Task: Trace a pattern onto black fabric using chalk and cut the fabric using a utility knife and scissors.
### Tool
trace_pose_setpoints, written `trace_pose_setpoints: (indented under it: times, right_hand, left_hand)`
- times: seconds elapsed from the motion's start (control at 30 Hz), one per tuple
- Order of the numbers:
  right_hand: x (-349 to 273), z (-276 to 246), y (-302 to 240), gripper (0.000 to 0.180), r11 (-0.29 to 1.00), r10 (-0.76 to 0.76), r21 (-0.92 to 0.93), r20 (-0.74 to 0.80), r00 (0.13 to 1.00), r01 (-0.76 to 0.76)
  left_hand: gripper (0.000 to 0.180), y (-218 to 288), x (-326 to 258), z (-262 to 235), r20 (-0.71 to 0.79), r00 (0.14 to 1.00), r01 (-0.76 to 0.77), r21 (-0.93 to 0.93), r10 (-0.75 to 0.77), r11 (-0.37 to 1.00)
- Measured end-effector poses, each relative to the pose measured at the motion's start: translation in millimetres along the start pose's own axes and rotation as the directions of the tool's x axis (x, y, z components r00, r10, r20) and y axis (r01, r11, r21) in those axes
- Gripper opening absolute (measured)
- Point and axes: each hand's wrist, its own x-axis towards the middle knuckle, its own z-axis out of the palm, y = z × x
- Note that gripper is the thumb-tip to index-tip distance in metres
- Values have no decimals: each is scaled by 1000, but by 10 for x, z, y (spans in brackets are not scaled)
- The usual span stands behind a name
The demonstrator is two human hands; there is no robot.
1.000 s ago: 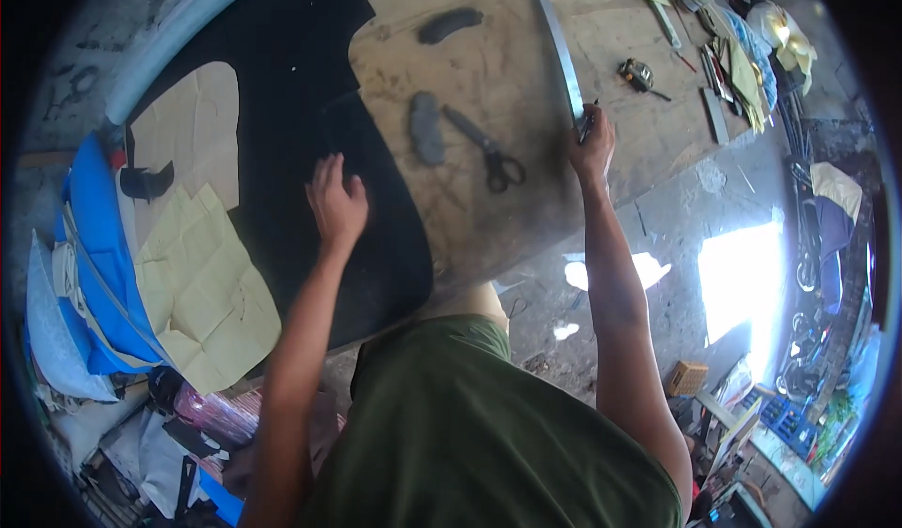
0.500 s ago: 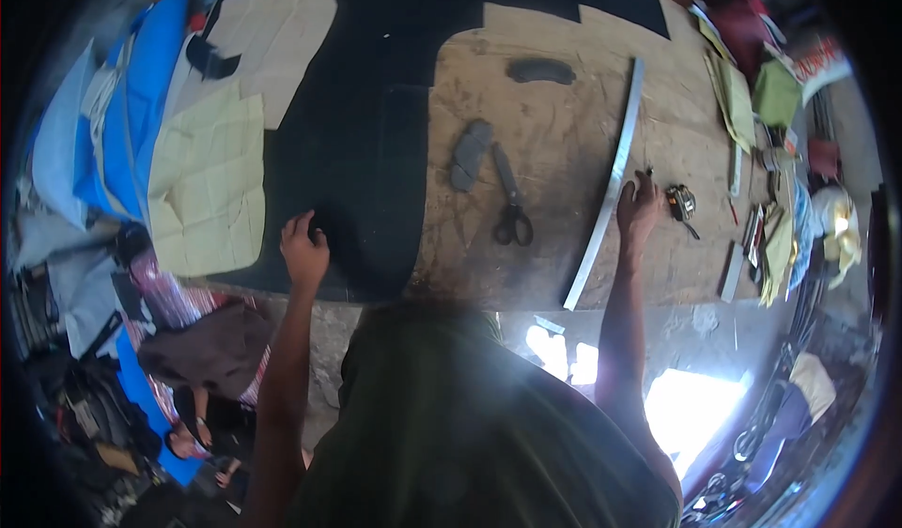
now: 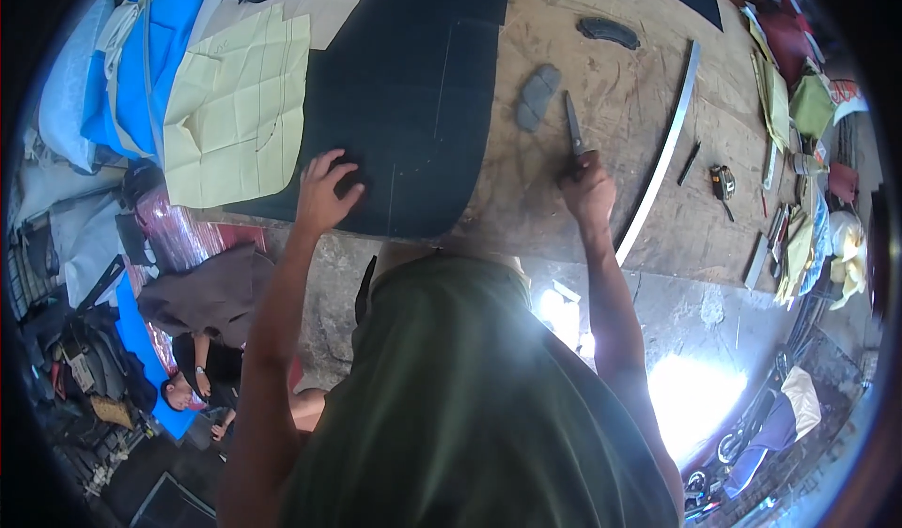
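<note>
My left hand (image 3: 325, 192) lies flat on the near edge of a large black sheet (image 3: 413, 86) spread over a wooden board table (image 3: 620, 86). Faint chalk lines cross the black sheet. My right hand (image 3: 586, 188) is closed on the handles of black scissors (image 3: 573, 126), whose blades point away from me over bare board, to the right of the sheet's curved edge. A grey oval block (image 3: 536, 96) rests just left of the blades. A long curved metal ruler (image 3: 665, 150) lies to the right of my right hand.
A pale yellow paper pattern (image 3: 235, 105) and blue cloth (image 3: 132, 77) lie at left. A dark oval piece (image 3: 608, 30) sits at the far side. Small tools (image 3: 722, 182) and stacked cloth pieces (image 3: 799, 115) crowd the right edge. A person (image 3: 202, 378) sits below on the floor.
My right hand left the curved ruler, moved left and took hold of the scissors. My left hand stayed on the black sheet's near edge. The view shifted.
</note>
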Motion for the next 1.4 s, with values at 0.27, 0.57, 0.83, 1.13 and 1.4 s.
trace_pose_setpoints:
  times: [0.27, 0.57, 0.83, 1.13, 1.4]
  right_hand:
    - [-1376, 121, 114, 74, -323, -206, 801, 459, 864, -503]
    - [-3572, 987, -1369, 56, -147, -214, 783, 571, 792, -605]
    - [-3635, 1384, -1896, 63, -60, -90, 844, 527, 845, -533]
    - [-3394, 1569, -2119, 59, -80, -27, 882, 464, 886, -464]
    - [-3325, 1654, -2115, 59, -13, -15, 881, 472, 881, -472]
  left_hand:
    - [81, -556, -179, 115, 160, 945, -293, 29, 285, 956]
    - [89, -696, -144, 267, 63, 924, -378, 28, 376, 925]
    - [88, -771, -192, 302, 50, 911, -413, 42, 410, 910]
    - [87, -785, -209, 300, 39, 909, -416, 57, 414, 908]
    - [87, -801, -203, 296, 29, 909, -416, 36, 415, 909]
